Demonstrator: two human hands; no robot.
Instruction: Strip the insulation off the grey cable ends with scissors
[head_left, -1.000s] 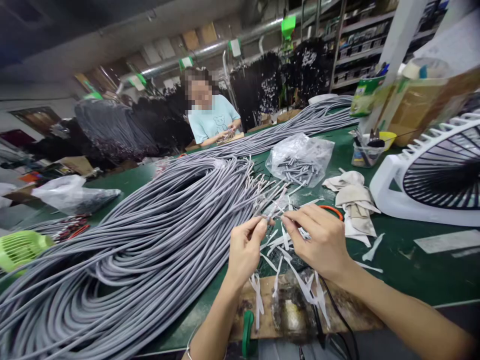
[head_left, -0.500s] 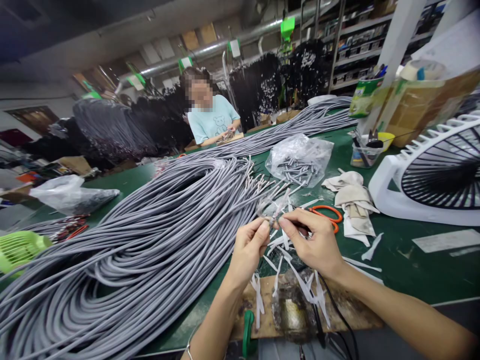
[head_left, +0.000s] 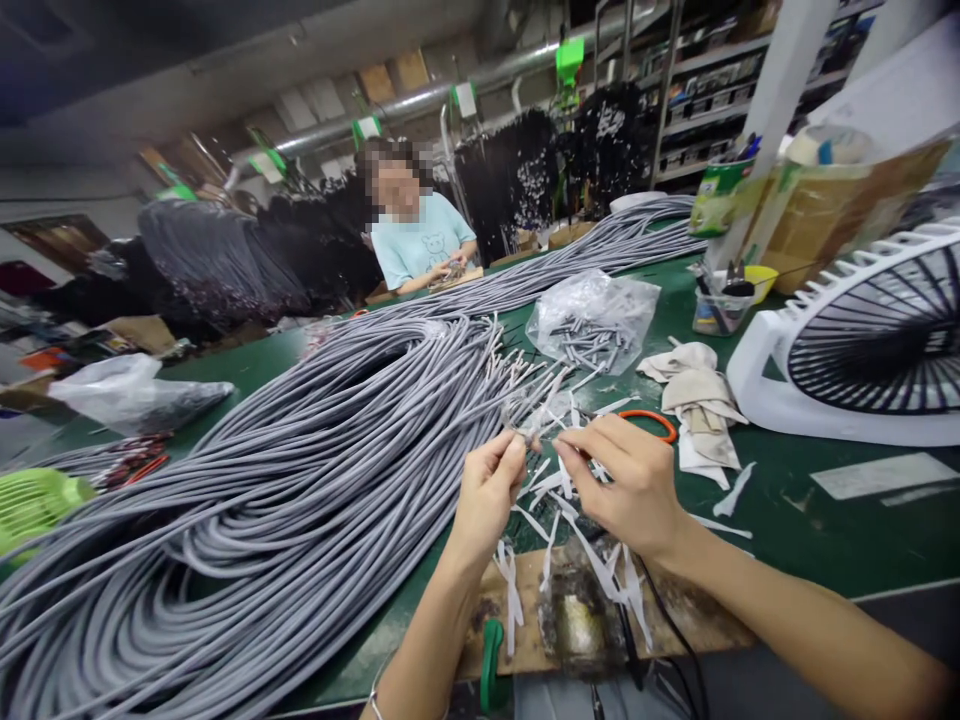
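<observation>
Ahead of me, my left hand (head_left: pixel 489 490) is closed in a pinch on what looks like a cable end, its fine wires blurred at the fingertips. Close on its right, my right hand (head_left: pixel 628 482) pinches thumb and forefinger together; whatever is between them is too small to make out. A gap separates the two sets of fingertips. A large coil of grey cables (head_left: pixel 300 480) spreads to the left, with stripped ends bunched near my left hand. White strips (head_left: pixel 559 490) lie scattered under my hands. Orange-handled scissors (head_left: pixel 654 420) rest partly hidden behind my right hand.
A wooden board (head_left: pixel 517 595) with a dark metal device (head_left: pixel 581 625) and a green clamp (head_left: pixel 491 665) is at the near edge. Rightward are rags (head_left: pixel 694 395) and a white fan (head_left: pixel 765 385). Beyond lies a bag of grey pieces (head_left: pixel 592 325); a person (head_left: pixel 420 240) sits across the table.
My right hand's fingertips have drawn apart from the left hand's, which have shifted slightly left. The whole view has also slid a little.
</observation>
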